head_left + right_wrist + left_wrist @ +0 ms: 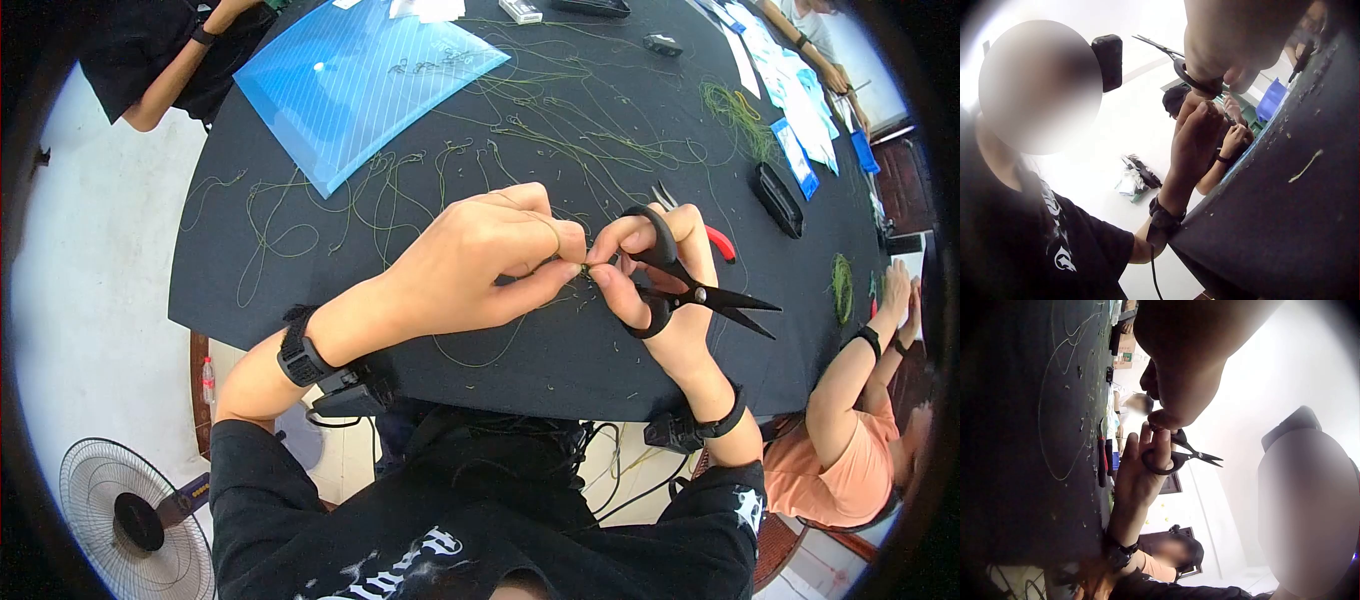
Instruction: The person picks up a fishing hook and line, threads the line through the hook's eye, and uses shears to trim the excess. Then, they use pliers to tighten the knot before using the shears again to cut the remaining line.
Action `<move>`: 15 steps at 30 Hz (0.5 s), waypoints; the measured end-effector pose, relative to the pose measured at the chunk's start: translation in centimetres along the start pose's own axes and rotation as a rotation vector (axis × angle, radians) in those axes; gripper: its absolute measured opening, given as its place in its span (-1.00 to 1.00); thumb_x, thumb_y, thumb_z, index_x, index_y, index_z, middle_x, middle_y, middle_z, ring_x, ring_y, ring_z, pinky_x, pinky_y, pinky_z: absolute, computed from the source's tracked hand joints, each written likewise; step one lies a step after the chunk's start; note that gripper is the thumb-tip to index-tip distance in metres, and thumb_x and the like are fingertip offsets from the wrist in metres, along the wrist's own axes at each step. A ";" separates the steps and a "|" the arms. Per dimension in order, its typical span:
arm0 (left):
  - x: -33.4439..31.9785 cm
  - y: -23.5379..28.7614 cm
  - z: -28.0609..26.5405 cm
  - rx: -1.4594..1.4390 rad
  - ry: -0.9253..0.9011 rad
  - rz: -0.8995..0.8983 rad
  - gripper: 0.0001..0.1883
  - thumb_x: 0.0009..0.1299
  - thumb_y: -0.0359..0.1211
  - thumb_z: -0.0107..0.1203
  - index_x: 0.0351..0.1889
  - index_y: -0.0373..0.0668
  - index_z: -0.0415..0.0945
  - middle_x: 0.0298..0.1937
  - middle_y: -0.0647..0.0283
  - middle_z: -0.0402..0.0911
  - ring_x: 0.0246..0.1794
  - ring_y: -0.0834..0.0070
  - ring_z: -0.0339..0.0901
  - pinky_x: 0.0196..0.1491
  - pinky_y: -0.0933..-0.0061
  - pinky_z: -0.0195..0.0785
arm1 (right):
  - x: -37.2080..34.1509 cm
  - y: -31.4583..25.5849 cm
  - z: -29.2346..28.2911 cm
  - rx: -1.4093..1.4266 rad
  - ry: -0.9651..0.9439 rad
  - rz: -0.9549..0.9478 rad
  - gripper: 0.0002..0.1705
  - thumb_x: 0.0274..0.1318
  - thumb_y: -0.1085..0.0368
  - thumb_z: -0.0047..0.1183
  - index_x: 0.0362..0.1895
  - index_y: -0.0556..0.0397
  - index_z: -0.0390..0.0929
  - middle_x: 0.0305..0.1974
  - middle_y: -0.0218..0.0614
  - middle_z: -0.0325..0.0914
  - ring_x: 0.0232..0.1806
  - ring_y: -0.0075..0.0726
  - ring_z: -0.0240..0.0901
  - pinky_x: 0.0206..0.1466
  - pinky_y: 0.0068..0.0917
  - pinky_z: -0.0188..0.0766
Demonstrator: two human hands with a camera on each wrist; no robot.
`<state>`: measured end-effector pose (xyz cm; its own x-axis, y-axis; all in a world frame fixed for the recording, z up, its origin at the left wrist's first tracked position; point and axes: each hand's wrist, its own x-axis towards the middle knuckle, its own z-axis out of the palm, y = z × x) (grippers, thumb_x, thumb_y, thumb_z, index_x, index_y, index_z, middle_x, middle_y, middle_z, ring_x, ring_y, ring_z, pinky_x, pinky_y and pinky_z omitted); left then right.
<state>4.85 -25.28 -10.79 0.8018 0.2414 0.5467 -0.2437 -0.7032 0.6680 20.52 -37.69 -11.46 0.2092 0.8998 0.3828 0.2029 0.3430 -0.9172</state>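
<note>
My left hand pinches a tiny knotted bit of green cord between thumb and forefinger. A loop of thin cord runs over its forefinger. Fingertip to fingertip with it, my right hand pinches at the same bit. Black scissors hang on that right hand, their handle loops round its thumb and a finger, the parted blades pointing away to the right. In the left wrist view the scissors stick out beside the meeting fingertips. Fingers mostly hide the knot in both wrist views.
Red-handled pliers lie behind the right hand. Tangled green cords spread over the black table, with small clippings. A blue plastic folder lies at the back left, a black tray at the right. Other people sit around the table.
</note>
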 end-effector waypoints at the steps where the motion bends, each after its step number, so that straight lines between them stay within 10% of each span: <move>1: 0.0 0.0 0.0 -0.002 0.002 0.001 -0.87 0.05 -0.58 0.16 -0.43 -0.22 0.55 -0.64 0.32 0.38 -0.59 0.48 0.32 -0.56 0.52 0.15 | 0.1 -0.2 0.1 -0.012 0.004 0.008 -0.62 -0.07 0.50 0.18 -0.28 0.02 0.21 -0.35 -0.26 0.49 -0.38 -0.65 0.31 -0.39 -0.73 0.20; 15: 0.1 -0.1 0.0 -0.004 -0.013 0.002 -0.88 0.05 -0.58 0.15 -0.43 -0.23 0.54 -0.63 0.32 0.41 -0.58 0.48 0.32 -0.56 0.53 0.15 | 0.1 0.5 -0.2 -0.014 -0.050 -0.052 -0.62 -0.06 0.48 0.20 -0.23 0.03 0.25 -0.28 -0.35 0.51 -0.47 -0.82 0.17 -0.49 -0.83 0.07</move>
<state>4.90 -25.15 -10.84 0.8081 0.2313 0.5418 -0.2478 -0.7009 0.6688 20.83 -37.44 -11.81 0.1498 0.8934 0.4235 0.2255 0.3861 -0.8945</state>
